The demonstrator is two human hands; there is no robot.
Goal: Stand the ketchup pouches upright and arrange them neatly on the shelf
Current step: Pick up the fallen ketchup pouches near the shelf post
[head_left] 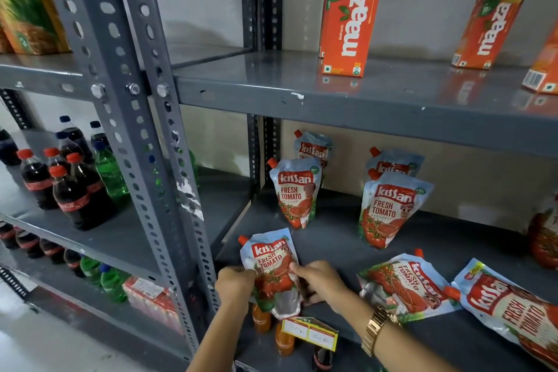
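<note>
Now | left hand (235,282), right hand (320,281): both pinching ketchup pouch (273,269) sides | shelf (332,238) front edge

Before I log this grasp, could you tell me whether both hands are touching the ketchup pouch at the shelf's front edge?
Touching. The head view shows the left hand and the right hand each pressing fingers onto the ketchup pouch from either side.

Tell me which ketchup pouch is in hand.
The front-left pouch, gripped by left hand and right hand; the other pouches stand behind or lie flat to its right, untouched.
</note>
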